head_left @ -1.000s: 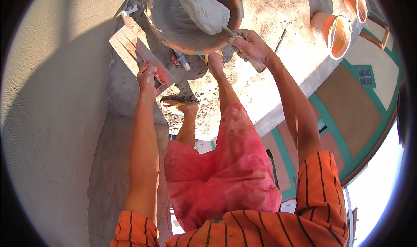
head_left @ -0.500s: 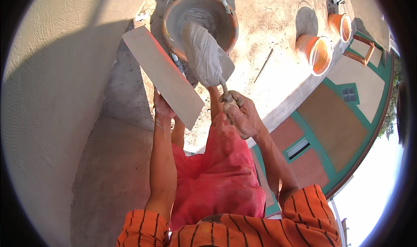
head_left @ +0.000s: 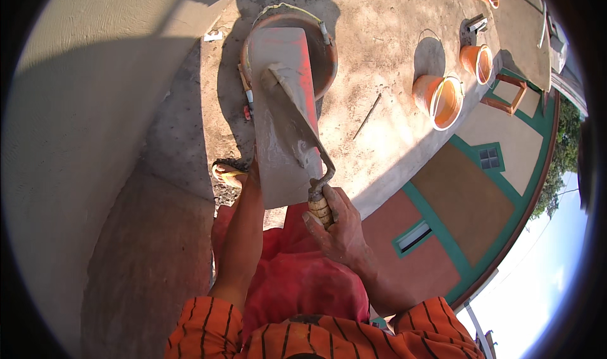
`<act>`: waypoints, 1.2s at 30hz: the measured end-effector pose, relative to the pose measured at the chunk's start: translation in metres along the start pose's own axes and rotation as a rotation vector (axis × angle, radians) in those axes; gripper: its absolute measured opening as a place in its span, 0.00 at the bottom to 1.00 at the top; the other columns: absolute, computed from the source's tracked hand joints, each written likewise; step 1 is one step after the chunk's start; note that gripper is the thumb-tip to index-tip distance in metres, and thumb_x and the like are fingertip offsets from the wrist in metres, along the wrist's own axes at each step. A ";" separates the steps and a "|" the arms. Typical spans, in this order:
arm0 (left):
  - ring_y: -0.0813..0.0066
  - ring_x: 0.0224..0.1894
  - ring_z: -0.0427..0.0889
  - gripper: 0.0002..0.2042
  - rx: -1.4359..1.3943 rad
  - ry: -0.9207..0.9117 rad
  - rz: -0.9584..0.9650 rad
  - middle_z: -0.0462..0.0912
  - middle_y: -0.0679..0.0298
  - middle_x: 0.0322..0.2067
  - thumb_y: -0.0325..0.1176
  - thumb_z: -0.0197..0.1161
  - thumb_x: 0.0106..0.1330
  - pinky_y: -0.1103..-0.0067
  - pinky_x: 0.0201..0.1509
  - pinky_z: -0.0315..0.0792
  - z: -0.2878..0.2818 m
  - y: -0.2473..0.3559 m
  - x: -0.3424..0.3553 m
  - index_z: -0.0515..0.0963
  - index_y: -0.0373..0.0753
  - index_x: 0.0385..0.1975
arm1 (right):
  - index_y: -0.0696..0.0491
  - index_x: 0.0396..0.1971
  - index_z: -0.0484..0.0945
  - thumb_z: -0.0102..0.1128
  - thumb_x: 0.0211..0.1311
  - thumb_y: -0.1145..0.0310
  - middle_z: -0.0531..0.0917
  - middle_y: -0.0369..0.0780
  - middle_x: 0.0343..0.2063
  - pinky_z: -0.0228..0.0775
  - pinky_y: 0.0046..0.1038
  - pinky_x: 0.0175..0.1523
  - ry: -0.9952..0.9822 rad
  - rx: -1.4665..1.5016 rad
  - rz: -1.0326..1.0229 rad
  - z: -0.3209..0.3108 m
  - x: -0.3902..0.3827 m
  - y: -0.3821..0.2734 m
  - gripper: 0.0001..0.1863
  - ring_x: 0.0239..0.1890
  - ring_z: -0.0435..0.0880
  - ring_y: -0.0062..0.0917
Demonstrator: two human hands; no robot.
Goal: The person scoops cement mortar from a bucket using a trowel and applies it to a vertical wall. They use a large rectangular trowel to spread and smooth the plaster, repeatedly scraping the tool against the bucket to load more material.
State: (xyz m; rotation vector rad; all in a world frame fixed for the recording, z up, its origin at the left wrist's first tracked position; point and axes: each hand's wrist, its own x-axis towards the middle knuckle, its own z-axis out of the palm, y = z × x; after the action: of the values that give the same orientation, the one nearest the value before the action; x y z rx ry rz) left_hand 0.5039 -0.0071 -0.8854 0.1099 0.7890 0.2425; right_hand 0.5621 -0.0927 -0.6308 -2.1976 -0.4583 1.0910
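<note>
- Right hand [head_left: 343,229]: wrapped round trowel handle [head_left: 320,212].
- Left hand [head_left: 254,171]: holding float [head_left: 281,191] from underneath; fingers mostly hidden.
- Float: held up ahead of body, long side pointing away, flat grey face up, red along right edge.
- Trowel blade [head_left: 292,119]: tilted over float face, grey mortar [head_left: 302,153] beside it. Can't tell if blade touches.
- Mortar bucket [head_left: 330,65]: on ground beyond, partly covered by float.
- Thin dark rod [head_left: 368,116]: on ground, right of float.
- Orange bucket [head_left: 430,97]: farther right, on its side.
</note>
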 end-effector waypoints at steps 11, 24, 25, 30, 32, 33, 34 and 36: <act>0.68 0.48 0.76 0.24 0.034 0.115 -0.006 0.76 0.63 0.47 0.50 0.46 0.67 0.68 0.55 0.70 -0.010 0.058 -0.068 0.68 0.39 0.54 | 0.52 0.43 0.76 0.71 0.34 0.76 0.77 0.43 0.40 0.74 0.30 0.35 0.299 -0.101 -0.782 -0.032 0.131 0.097 0.28 0.36 0.81 0.36; 0.68 0.48 0.76 0.23 0.028 0.233 0.018 0.76 0.63 0.46 0.49 0.47 0.68 0.69 0.55 0.70 -0.024 0.076 -0.131 0.68 0.38 0.53 | 0.55 0.39 0.79 0.67 0.43 0.78 0.76 0.44 0.39 0.74 0.32 0.37 0.336 -0.122 -0.534 -0.033 0.134 0.153 0.18 0.38 0.80 0.37; 0.68 0.48 0.76 0.23 0.022 0.239 0.024 0.76 0.63 0.46 0.49 0.47 0.68 0.69 0.56 0.70 -0.024 0.076 -0.133 0.68 0.38 0.53 | 0.55 0.39 0.79 0.67 0.44 0.78 0.76 0.44 0.39 0.74 0.32 0.38 0.318 -0.111 -0.453 -0.034 0.134 0.157 0.17 0.39 0.80 0.37; 0.68 0.48 0.76 0.23 0.001 0.247 0.060 0.76 0.63 0.46 0.49 0.47 0.68 0.69 0.56 0.70 -0.021 0.076 -0.151 0.68 0.38 0.53 | 0.56 0.51 0.72 0.63 0.51 0.72 0.77 0.48 0.39 0.73 0.35 0.45 0.077 -0.197 -0.208 -0.015 0.174 0.183 0.25 0.39 0.80 0.41; 0.68 0.48 0.76 0.23 -0.003 0.232 0.072 0.76 0.63 0.46 0.49 0.47 0.68 0.69 0.56 0.70 -0.013 0.078 -0.160 0.68 0.38 0.53 | 0.55 0.56 0.67 0.59 0.53 0.66 0.80 0.53 0.38 0.70 0.38 0.47 -0.080 -0.251 -0.048 -0.003 0.218 0.194 0.28 0.42 0.79 0.46; 0.68 0.48 0.76 0.23 0.004 0.219 0.074 0.76 0.63 0.46 0.49 0.47 0.68 0.69 0.56 0.70 -0.007 0.080 -0.165 0.68 0.38 0.53 | 0.54 0.56 0.68 0.58 0.54 0.65 0.80 0.53 0.38 0.70 0.38 0.48 -0.090 -0.277 -0.087 -0.001 0.235 0.196 0.27 0.43 0.79 0.45; 0.68 0.48 0.76 0.23 0.007 0.204 0.086 0.76 0.63 0.46 0.49 0.47 0.68 0.69 0.56 0.69 0.000 0.082 -0.172 0.68 0.38 0.53 | 0.54 0.55 0.69 0.57 0.54 0.64 0.80 0.54 0.37 0.70 0.38 0.48 -0.099 -0.306 -0.131 -0.001 0.243 0.189 0.26 0.43 0.79 0.44; 0.68 0.48 0.76 0.22 -0.004 0.180 0.145 0.76 0.63 0.46 0.49 0.47 0.68 0.69 0.56 0.69 0.020 0.087 -0.189 0.68 0.38 0.53 | 0.53 0.54 0.70 0.56 0.55 0.64 0.80 0.53 0.38 0.71 0.38 0.48 -0.115 -0.243 -0.059 -0.009 0.238 0.143 0.25 0.44 0.79 0.44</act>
State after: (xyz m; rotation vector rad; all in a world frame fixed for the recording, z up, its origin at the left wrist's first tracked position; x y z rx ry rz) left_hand 0.3747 0.0281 -0.7254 0.1429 0.9606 0.3957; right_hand 0.7151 -0.0700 -0.8618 -2.3198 -0.7357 1.1865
